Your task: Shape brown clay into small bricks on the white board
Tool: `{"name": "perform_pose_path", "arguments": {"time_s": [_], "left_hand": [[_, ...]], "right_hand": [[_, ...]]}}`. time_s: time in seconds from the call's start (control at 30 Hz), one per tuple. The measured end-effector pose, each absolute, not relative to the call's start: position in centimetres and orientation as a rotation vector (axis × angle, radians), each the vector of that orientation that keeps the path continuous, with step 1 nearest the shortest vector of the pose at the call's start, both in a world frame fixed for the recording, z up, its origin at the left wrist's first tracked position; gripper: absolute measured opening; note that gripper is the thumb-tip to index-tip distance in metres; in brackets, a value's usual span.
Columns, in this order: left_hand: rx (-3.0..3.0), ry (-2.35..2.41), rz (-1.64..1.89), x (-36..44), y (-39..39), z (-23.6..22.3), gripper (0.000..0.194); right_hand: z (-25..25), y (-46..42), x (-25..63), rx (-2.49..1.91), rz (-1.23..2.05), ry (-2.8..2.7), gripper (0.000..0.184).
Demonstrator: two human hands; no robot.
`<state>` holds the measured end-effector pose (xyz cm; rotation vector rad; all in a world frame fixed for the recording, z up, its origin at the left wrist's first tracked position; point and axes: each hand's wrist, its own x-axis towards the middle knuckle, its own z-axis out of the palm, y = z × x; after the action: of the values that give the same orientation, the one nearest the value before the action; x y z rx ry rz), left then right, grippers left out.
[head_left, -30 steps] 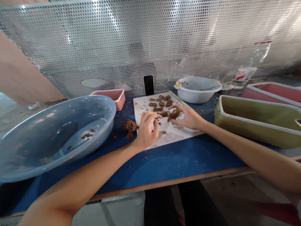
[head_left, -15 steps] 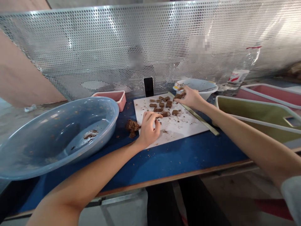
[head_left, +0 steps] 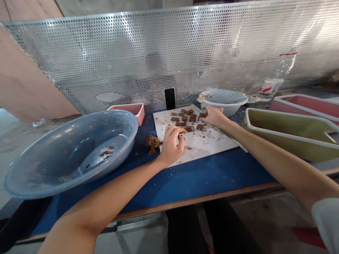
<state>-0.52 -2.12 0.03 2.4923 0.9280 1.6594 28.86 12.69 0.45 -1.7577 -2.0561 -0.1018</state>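
Several small brown blocks, clay-like in look, lie on a white board [head_left: 212,144] among crumbs. At the board's right side, my right hand [head_left: 215,116] has its fingers closed on a brown clay-like piece [head_left: 202,115], low over the surface; whether the piece touches the board I cannot tell. My left hand [head_left: 172,144] hovers at the left part of the board, fingers curved and thumb apart, with nothing seen in it. Just beyond its fingertips is a rough brown piece [head_left: 189,129]. A larger brown lump [head_left: 152,142] sits left of that hand, at the board's edge.
A big blue basin [head_left: 129,141] stands at left, a pink tray [head_left: 141,115] behind it. A phone [head_left: 170,99] leans against the perforated metal screen [head_left: 106,53]. At right are a white bowl [head_left: 225,104], a green bin [head_left: 280,141], and a plastic bottle [head_left: 272,83].
My right hand has come down toward the board with the brown piece, near the other blocks. My left hand keeps its pose, and the view has shifted slightly.
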Motion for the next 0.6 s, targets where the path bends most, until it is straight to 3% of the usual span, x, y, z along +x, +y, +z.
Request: {"name": "perform_pose_path", "arguments": {"time_s": [0.6], "left_hand": [[2.500, 0.955, 1.641, -0.57, -2.13, -0.04, 0.027]], "right_hand": [[0.22, 11.99, 28.95, -1.785, -0.158, -2.126, 0.069]]}}
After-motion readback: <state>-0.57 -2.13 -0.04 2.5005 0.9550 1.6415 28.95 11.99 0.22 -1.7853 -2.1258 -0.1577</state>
